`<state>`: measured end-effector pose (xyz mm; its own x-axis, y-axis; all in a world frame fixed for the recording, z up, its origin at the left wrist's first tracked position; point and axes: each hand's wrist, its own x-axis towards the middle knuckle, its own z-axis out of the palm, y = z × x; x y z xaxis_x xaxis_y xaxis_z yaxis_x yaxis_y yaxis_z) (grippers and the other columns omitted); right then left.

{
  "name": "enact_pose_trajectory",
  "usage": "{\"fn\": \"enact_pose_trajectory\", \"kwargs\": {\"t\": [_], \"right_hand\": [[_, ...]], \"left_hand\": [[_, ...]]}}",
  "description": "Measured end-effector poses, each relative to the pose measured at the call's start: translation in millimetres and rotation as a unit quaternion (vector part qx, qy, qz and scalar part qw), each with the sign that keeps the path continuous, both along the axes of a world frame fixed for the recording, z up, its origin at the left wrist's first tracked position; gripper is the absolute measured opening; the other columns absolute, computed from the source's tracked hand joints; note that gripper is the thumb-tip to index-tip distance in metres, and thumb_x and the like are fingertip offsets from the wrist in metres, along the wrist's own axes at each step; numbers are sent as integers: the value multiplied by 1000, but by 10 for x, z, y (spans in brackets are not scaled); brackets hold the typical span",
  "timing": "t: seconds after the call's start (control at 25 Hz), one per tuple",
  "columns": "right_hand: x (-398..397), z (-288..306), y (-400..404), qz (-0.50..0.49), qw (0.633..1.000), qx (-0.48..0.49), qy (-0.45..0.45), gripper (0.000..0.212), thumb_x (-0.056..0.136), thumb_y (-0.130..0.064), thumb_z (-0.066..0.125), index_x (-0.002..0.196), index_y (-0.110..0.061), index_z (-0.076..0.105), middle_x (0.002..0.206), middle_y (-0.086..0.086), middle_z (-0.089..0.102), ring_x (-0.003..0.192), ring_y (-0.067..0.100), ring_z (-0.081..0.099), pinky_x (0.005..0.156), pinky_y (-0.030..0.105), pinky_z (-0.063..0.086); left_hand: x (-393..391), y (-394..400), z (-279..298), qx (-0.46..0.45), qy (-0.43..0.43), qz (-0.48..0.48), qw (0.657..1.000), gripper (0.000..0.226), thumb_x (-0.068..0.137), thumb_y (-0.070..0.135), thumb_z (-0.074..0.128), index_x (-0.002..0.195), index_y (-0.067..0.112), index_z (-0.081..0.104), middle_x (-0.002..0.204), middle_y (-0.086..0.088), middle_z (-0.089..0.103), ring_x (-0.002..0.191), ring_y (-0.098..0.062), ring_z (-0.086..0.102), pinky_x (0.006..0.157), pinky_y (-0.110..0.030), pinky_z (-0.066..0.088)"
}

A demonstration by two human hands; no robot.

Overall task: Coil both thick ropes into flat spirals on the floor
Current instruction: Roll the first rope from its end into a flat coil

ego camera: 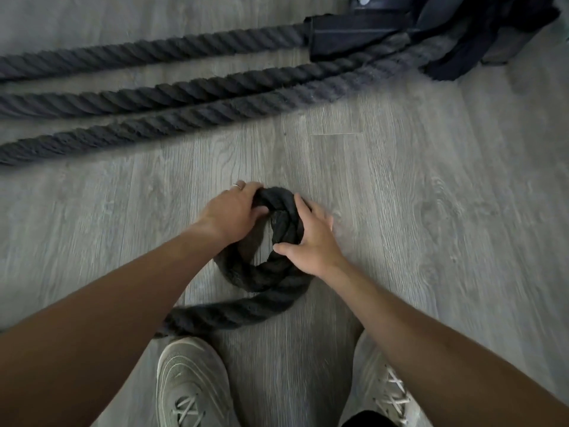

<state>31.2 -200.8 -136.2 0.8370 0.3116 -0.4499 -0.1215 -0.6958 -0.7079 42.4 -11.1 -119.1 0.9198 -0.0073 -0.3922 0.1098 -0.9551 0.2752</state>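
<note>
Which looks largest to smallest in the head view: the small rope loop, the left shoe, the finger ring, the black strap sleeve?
1. Left shoe, though it lies nearest the camera, so that inflates it.
2. Rope loop and black strap sleeve: too alike to rank.
3. Ring on the left hand, clearly smallest.

Soft, even light falls over the grey wood-grain plank floor (400,211), a little dim and cool, with no hard glare. Only faint shadows sit under the dark twisted thick ropes (184,97) and beside the pale laced sneakers (191,386). The wide lens bends the rope runs and plank lines toward the edges. The bare forearms are dark and underexposed at the lower corners. Motion blur softens the floor grain and the black fabric strap (354,35) at the top.
</note>
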Motion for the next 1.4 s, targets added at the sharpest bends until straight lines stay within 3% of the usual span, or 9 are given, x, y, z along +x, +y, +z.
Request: {"fn": "enact_pose_trajectory", "kwargs": {"t": [0.28,0.48,0.6,0.72,0.8,0.92,1.04,1.16,1.4], "right_hand": [[567,138,45,235,969,-13,-75,96,75,-33,86,155,-43,34,159,-16,31,145,13,22,119,39,26],[-273,-78,0,-84,984,-128,-96,97,79,-76,61,155,-22,32,149,4,39,138,25,32,112,52,38],[-320,-164,-29,-83,985,-107,-108,91,85,-71,58,153,-14,35,141,8,44,130,26,38,107,50,42],[-175,-193,-60,-5,980,-139,-145,89,89,-69,53,151,-7,36,143,12,43,133,30,39,110,48,40],[-165,-191,-45,3,979,-147,-144,90,90,-69,53,152,-7,35,146,11,41,136,29,38,112,47,38],[-232,-121,-85,-28,985,-103,-138,100,82,-75,57,156,-13,29,150,7,35,138,27,35,113,48,37],[-547,-54,-101,-59,986,-104,-113,130,62,-86,64,161,-22,10,152,3,24,137,24,28,113,42,33],[-762,2,-6,-149,984,-97,-11,130,63,-78,72,161,-23,6,150,2,22,140,24,27,110,41,37],[-28,61,-105,-74,995,-43,-58,94,56,-50,92,138,-26,54,133,-6,47,130,18,44,107,41,45]], "left_hand": [[-430,121,12,6,19,192,981,46,100,42,52,122,3,42,112,-24,59,98,-41,64,71,-39,43],[-539,98,-30,-56,49,288,955,50,96,43,59,119,3,41,114,-23,56,103,-37,61,76,-42,48],[-347,86,-14,25,48,198,979,77,83,51,73,132,4,37,131,-21,43,122,-40,49,99,-45,44],[-75,141,37,7,33,5,999,118,64,65,80,156,30,15,159,-11,18,144,-37,26,110,-53,38],[73,151,13,19,45,-152,987,118,64,76,72,157,43,7,167,-2,10,151,-29,17,115,-53,35],[141,109,-91,41,31,-209,976,104,77,77,59,156,45,0,164,0,19,145,-29,28,107,-51,44],[35,79,-143,81,7,-184,980,101,80,76,55,155,46,-5,160,-3,22,138,-30,35,98,-52,49],[-82,115,-120,113,8,-127,986,100,81,78,49,156,43,-6,161,-2,22,130,-34,42,92,-52,53],[-446,36,-96,131,57,114,983,100,84,81,38,159,30,-3,152,-23,29,117,-48,53,93,-50,50]]}}
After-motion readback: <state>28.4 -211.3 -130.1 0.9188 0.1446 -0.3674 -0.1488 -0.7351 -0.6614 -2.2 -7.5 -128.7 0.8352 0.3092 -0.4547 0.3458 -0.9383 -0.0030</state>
